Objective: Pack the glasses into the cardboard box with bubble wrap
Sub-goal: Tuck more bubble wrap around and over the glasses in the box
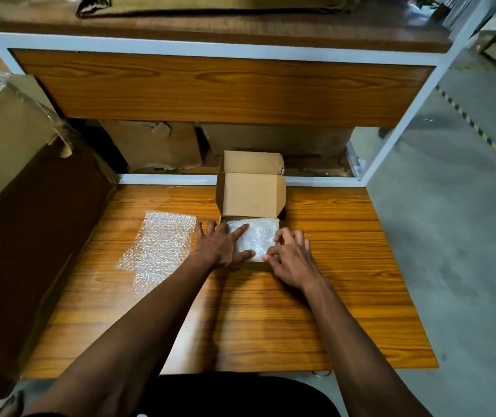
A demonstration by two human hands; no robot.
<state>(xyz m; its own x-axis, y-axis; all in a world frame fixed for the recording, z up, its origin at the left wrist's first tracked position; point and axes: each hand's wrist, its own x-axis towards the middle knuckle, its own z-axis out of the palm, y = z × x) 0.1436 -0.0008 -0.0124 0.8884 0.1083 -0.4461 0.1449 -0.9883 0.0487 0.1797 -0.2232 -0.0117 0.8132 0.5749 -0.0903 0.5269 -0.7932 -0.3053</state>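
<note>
A small cardboard box (251,194) stands open at the middle of the wooden table, its lid flap raised toward the back. Inside it lies a bundle of bubble wrap (260,236) that fills the opening; the glasses are hidden. My left hand (222,245) lies flat with spread fingers on the left part of the bundle and the box's left edge. My right hand (290,255) has its fingers bent at the bundle's right front corner, fingertips pinching the wrap.
A loose sheet of bubble wrap (159,249) lies on the table (301,311) left of the box. A large cardboard carton (9,136) stands at the left edge. A wooden shelf unit (225,88) rises behind the table, with cartons underneath.
</note>
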